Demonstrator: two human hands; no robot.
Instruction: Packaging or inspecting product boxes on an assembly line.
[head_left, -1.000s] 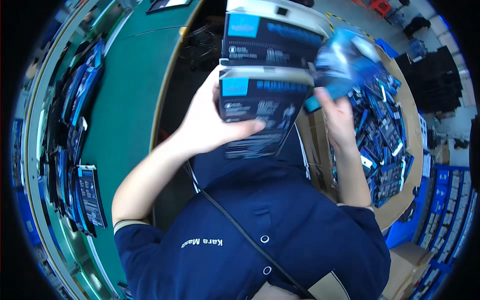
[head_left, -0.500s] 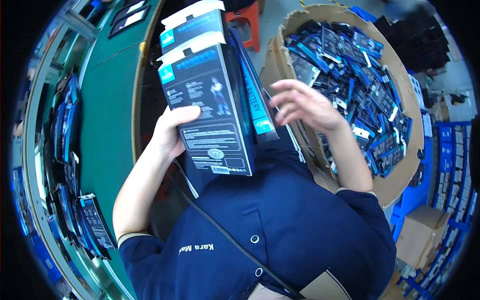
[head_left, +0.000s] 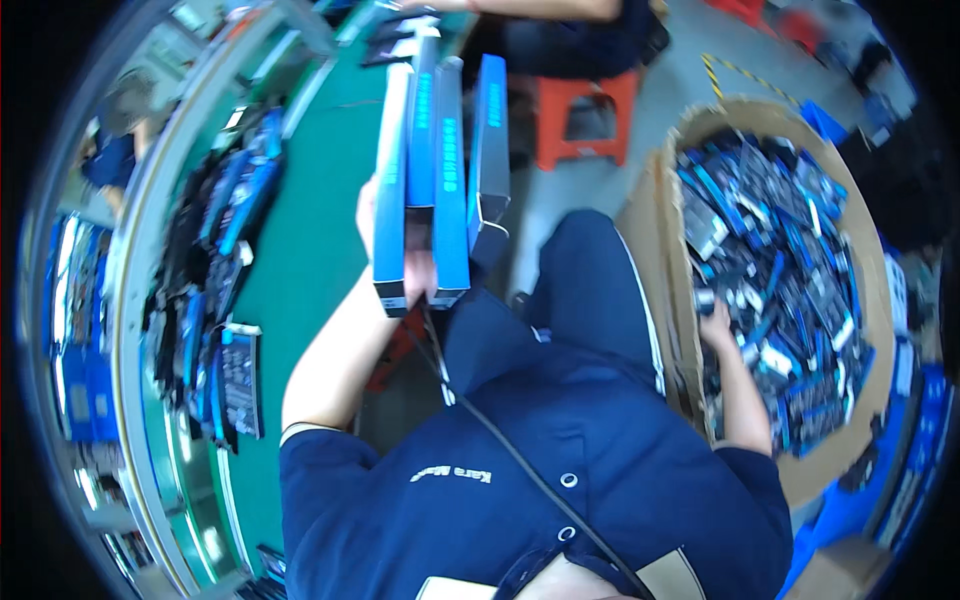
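Several slim black and blue battery boxes (head_left: 452,225) stand on edge in my left hand (head_left: 421,274), spread a little apart with their blue narrow sides showing. My fingers are closed around the lower part of the bunch. To the right, my right hand (head_left: 715,325) reaches in among a heap of similar boxes (head_left: 765,260) inside a large cardboard carton (head_left: 677,300). Its fingertips are hidden in the heap, so I cannot make out whether they grip a box.
On my left runs a green worktable (head_left: 310,240), with a row of boxes (head_left: 240,200) along its far-left side. Beyond my knees stands an orange stool (head_left: 585,120), with another person's arm (head_left: 550,8) above it. Blue racks (head_left: 905,440) are at the right.
My right hand has moved from beside the held boxes down into the carton. The boxes in my left hand have turned from their printed faces to their blue edges. The view has shifted.
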